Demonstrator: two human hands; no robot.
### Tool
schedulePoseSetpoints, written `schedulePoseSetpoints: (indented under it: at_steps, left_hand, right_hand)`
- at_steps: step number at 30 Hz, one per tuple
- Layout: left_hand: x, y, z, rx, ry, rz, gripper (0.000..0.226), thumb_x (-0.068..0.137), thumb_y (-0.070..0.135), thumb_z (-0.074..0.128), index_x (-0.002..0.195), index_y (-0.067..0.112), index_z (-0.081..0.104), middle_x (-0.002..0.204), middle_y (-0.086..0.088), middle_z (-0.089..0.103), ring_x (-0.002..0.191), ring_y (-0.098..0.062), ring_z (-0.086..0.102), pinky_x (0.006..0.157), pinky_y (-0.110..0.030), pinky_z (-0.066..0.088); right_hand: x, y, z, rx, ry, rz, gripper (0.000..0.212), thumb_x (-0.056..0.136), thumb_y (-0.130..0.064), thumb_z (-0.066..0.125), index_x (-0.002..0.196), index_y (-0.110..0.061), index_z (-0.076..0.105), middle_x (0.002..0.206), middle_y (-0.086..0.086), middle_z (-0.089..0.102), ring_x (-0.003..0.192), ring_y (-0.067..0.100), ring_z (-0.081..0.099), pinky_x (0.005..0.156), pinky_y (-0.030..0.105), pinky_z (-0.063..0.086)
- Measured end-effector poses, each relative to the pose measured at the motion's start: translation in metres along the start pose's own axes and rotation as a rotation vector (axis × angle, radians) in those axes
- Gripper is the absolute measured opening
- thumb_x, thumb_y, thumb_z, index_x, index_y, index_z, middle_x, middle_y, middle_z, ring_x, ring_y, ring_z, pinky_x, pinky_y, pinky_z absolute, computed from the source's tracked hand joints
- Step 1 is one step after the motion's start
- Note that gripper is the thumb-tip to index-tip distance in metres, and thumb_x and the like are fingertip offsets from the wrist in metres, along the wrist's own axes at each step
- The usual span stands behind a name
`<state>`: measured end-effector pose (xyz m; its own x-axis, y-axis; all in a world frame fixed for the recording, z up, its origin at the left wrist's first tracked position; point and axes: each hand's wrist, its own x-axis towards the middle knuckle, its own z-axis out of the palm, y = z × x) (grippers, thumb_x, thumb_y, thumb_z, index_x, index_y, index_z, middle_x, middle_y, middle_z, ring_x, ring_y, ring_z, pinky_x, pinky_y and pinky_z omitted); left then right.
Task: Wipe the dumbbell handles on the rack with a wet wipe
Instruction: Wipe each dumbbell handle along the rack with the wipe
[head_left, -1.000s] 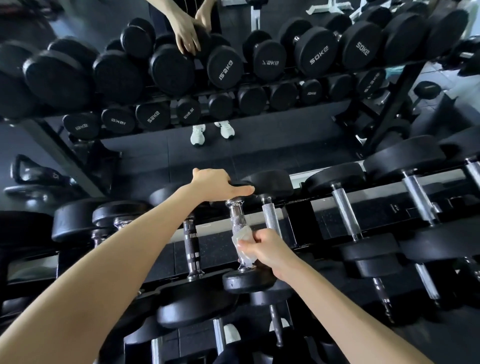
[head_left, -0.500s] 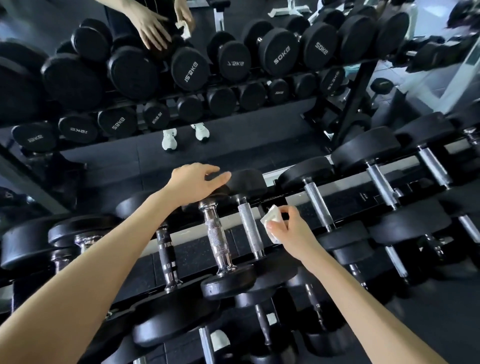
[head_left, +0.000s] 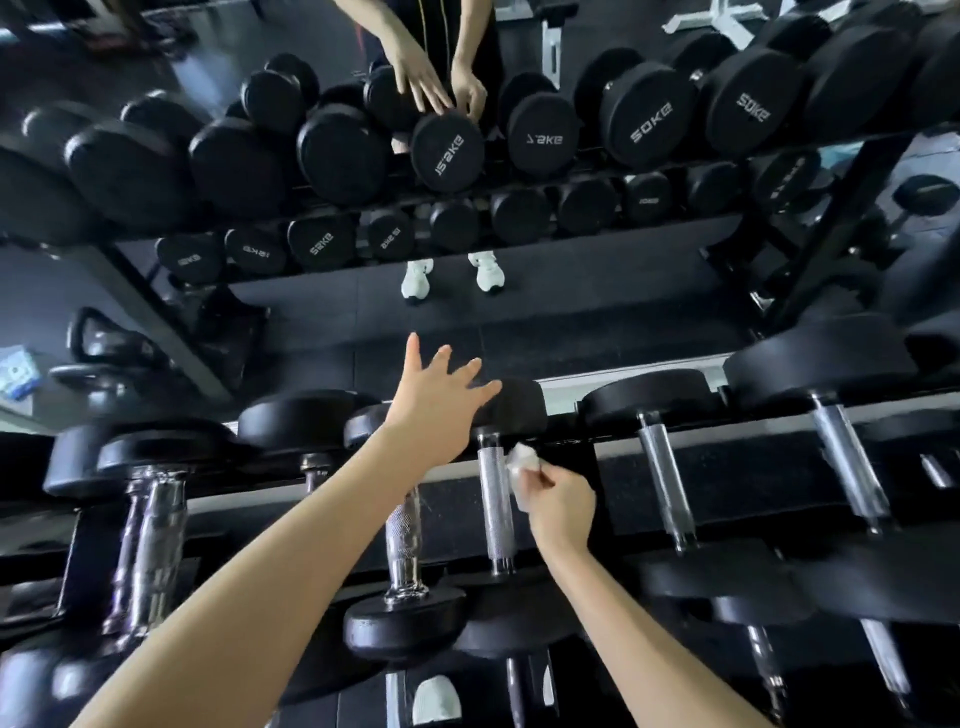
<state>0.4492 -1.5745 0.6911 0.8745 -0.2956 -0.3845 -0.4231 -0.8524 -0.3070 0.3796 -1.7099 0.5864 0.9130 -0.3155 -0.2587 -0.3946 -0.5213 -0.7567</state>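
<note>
A wall mirror (head_left: 519, 322) fills the far side, and below it the dumbbell rack (head_left: 737, 434) runs left to right across the near half, its dumbbells lying with chrome handles pointing near to far. The left hand (head_left: 441, 400) is wide open, fingers spread straight over the black far head (head_left: 524, 405) of a middle dumbbell, though contact there cannot be told. Just right of that dumbbell's knurled handle (head_left: 496, 504), the right hand (head_left: 558, 501) pinches a crumpled white wet wipe (head_left: 522, 460) beside the handle's far end.
</note>
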Motion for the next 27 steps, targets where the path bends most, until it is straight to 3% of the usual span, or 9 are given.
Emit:
schedulePoseSetpoints:
  at_steps: [3,6,8,9,11,15,17,21,27]
  left_hand:
    - [0.008,-0.006,-0.005,-0.189,-0.152,0.004,0.062,0.099,0.013,0.03,0.149,0.041,0.007,0.159,0.007,0.01,0.146,-0.03,0.012,0.114,-0.06,0.006]
    - [0.01,-0.012,-0.007,-0.312,-0.202,0.005,0.064,0.098,0.006,0.029,0.147,0.044,0.013,0.158,0.011,0.012,0.14,-0.023,0.031,0.115,-0.056,0.013]
    - [0.01,-0.01,-0.009,-0.367,-0.189,-0.024,0.068,0.095,0.004,0.031,0.145,0.047,0.017,0.157,0.015,0.016,0.122,-0.019,0.051,0.107,-0.044,0.034]
    - [0.01,-0.009,-0.01,-0.382,-0.18,-0.043,0.069,0.094,0.003,0.031,0.144,0.048,0.019,0.156,0.016,0.018,0.113,-0.018,0.056,0.09,-0.036,0.046]
    - [0.011,-0.007,-0.01,-0.396,-0.171,-0.068,0.071,0.091,0.003,0.031,0.143,0.05,0.021,0.155,0.019,0.019,0.106,-0.017,0.059,0.06,-0.027,0.041]
    - [0.01,-0.004,-0.01,-0.432,-0.149,-0.091,0.073,0.089,0.002,0.031,0.143,0.051,0.022,0.155,0.02,0.019,0.107,-0.018,0.059,0.063,-0.029,0.045]
    - [0.009,-0.004,-0.01,-0.437,-0.139,-0.082,0.073,0.088,0.002,0.032,0.142,0.051,0.023,0.155,0.02,0.019,0.112,-0.017,0.058,0.069,-0.032,0.048]
    - [0.006,-0.003,-0.016,-0.423,-0.12,-0.083,0.073,0.088,0.002,0.033,0.143,0.049,0.024,0.155,0.019,0.018,0.115,-0.018,0.056,0.073,-0.034,0.051]
    - [0.006,0.0,-0.013,-0.421,-0.118,-0.084,0.077,0.084,0.002,0.034,0.144,0.049,0.021,0.156,0.018,0.018,0.115,-0.017,0.056,0.061,-0.029,0.043]
  right_hand:
    - [-0.011,0.004,0.009,-0.049,-0.274,-0.087,0.024,0.091,-0.02,0.054,0.094,-0.005,0.071,0.086,0.012,0.071,0.082,0.026,0.065,0.072,0.035,0.048]
    - [-0.007,0.004,0.009,-0.116,-0.305,-0.112,0.02,0.09,-0.013,0.05,0.087,-0.005,0.068,0.083,0.009,0.068,0.079,0.022,0.063,0.061,0.024,0.04]
    - [0.002,0.005,0.012,0.009,-0.302,-0.014,0.017,0.089,-0.015,0.056,0.078,-0.007,0.067,0.074,0.004,0.064,0.074,0.015,0.059,0.056,0.019,0.036]
    - [0.006,0.002,0.014,0.109,-0.334,0.05,0.017,0.088,-0.017,0.06,0.073,-0.01,0.066,0.071,0.001,0.062,0.07,0.012,0.057,0.059,0.018,0.038]
    - [0.016,-0.01,0.016,0.342,-0.388,0.191,0.023,0.089,-0.02,0.06,0.066,-0.016,0.06,0.068,-0.002,0.059,0.065,0.01,0.054,0.067,0.02,0.044]
    - [0.04,-0.033,0.022,0.718,-0.23,0.519,0.033,0.089,0.005,0.03,0.064,-0.008,0.047,0.069,0.009,0.046,0.062,0.021,0.049,0.06,0.022,0.051]
    - [0.04,-0.032,0.019,0.529,-0.257,0.416,0.031,0.092,-0.003,0.038,0.065,-0.008,0.049,0.069,0.008,0.049,0.064,0.021,0.052,0.054,0.022,0.048]
    - [0.03,-0.03,0.028,0.001,-0.226,0.069,0.021,0.087,-0.025,0.061,0.074,-0.009,0.063,0.08,0.011,0.068,0.081,0.027,0.063,0.068,0.028,0.043]
    - [0.025,-0.034,0.043,0.167,-0.076,0.185,0.02,0.085,-0.028,0.066,0.077,-0.01,0.068,0.076,0.005,0.068,0.078,0.02,0.062,0.068,0.021,0.039]
